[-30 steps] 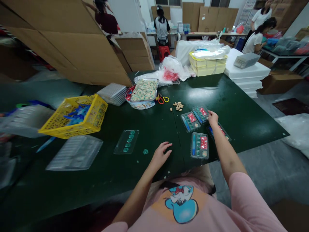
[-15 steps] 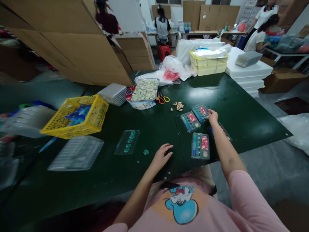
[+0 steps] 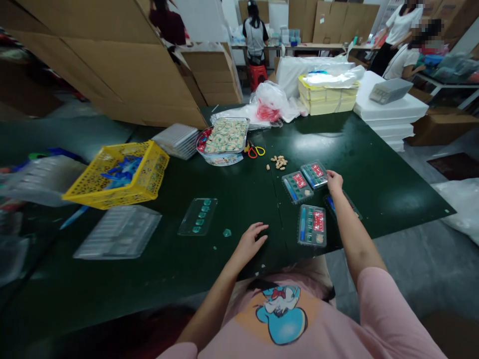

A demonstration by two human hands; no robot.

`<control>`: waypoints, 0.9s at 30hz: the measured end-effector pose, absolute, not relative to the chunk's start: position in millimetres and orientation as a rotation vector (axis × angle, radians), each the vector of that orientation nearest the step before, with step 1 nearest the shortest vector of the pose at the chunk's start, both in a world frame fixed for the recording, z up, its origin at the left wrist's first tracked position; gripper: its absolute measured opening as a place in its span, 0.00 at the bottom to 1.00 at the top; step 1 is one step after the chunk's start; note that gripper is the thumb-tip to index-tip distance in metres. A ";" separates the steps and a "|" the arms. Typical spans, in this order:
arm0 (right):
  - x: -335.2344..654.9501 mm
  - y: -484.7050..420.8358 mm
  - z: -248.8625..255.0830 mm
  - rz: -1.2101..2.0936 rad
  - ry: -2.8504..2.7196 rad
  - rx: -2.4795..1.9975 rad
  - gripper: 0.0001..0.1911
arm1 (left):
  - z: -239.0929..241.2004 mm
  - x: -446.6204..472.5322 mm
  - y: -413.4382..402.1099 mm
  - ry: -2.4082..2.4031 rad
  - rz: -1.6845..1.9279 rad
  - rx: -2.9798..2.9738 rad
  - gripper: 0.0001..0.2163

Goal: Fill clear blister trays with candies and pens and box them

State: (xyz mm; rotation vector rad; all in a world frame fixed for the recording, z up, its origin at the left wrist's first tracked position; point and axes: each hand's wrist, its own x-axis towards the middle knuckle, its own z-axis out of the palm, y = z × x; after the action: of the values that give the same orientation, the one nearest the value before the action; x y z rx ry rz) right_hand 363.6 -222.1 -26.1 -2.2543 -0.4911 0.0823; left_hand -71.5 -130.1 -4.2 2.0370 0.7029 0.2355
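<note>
- Arm outstretched, the right hand [image 3: 335, 183] has its fingertips at the right edge of a packed tray [image 3: 314, 174] on the green worktable [image 3: 239, 194]; whether they pinch that rim or merely touch it, I cannot tell from my distant post.
- The packed tray lies flat, the farthest from the wearer in a cluster of four, its red-and-white packet facing up. A second tray [image 3: 297, 187] sits just beside it.
- Nearer the wearer, I pick out a third tray [image 3: 312, 225] with a blue stick [image 3: 303, 227] and a red packet [image 3: 319, 221]; the right forearm [image 3: 346, 214] partly hides a fourth tray [image 3: 330, 202].
- Well apart from its partner, the left hand [image 3: 252, 243] is palm down and unladen, thumb spread from loosely bent fingers (whether it meets the tabletop, I cannot say).
- Left of that hand lie a loose green piece [image 3: 226, 233] and a clear tray [image 3: 187, 227] with a row of similar pieces.
- Farther back, I see scissors [image 3: 256, 151] near peanut-like pieces [image 3: 279, 162]; a yellow basket [image 3: 154, 174] holds blue items [image 3: 125, 170].
- Across the room, a person [image 3: 255, 37] stands by a red stool [image 3: 258, 75].
</note>
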 end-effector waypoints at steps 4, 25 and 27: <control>351.0 -224.5 -22.7 0.011 -0.543 -2.319 0.22 | -2.5 -70.5 -130.8 0.714 0.227 2.030 0.17; 326.4 -204.8 -32.2 -0.063 -1.166 -2.648 0.27 | -4.0 -140.1 -17.5 1.843 0.262 2.125 0.42; 315.2 -205.0 -24.0 -0.169 -1.146 -2.552 0.26 | -5.9 -144.4 -5.0 1.879 0.110 2.078 0.46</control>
State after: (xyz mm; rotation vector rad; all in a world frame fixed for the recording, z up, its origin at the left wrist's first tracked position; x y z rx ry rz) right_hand 315.2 -205.0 -24.0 -2.5522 -1.1463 -0.1691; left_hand -144.4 -5.0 -5.9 2.0777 1.8789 0.1101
